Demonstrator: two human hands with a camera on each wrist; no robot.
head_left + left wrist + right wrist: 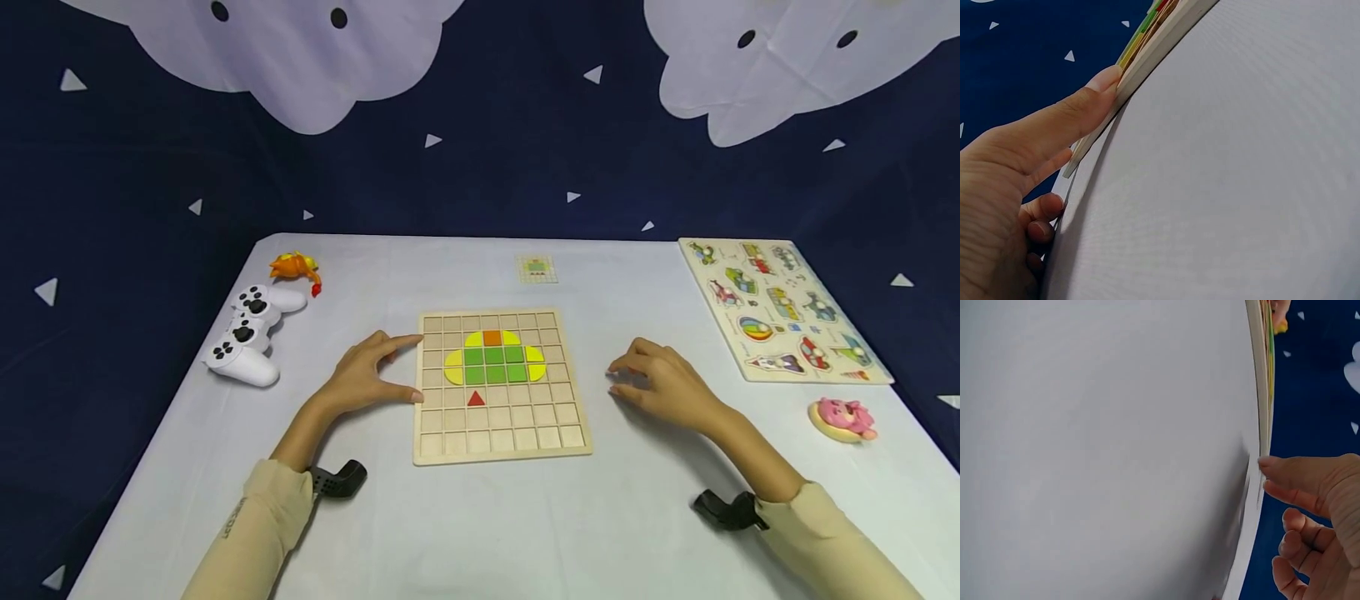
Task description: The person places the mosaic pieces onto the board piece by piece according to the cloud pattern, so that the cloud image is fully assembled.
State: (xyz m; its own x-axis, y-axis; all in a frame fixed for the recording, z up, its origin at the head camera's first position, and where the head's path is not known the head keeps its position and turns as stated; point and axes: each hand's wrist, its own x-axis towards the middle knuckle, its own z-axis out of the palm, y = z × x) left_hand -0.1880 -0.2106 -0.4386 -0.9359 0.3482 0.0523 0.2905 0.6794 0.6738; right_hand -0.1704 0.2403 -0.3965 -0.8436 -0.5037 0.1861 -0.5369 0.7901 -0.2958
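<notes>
A wooden grid board (pixel 495 433) lies mid-table. Green square tiles (pixel 495 364) fill adjoining cells of it, with yellow rounded tiles (pixel 454 367) at their sides and above. An orange square (pixel 492 338) sits at the top of the pattern, and one red triangle (pixel 476 400) is below it. With thumb and index finger spread, my left hand (pixel 367 375) touches the board's left edge; its other fingers are partly hidden in the head view. My right hand (pixel 663 385) is to the right of the board, apart from it, fingers loosely bent and holding nothing visible.
Behind the board lies a small pattern card (pixel 537 268). On the left are a white game controller (pixel 251 333) and an orange toy (pixel 295 266). A picture puzzle board (pixel 787 312) and a pink toy (pixel 843 418) lie on the right.
</notes>
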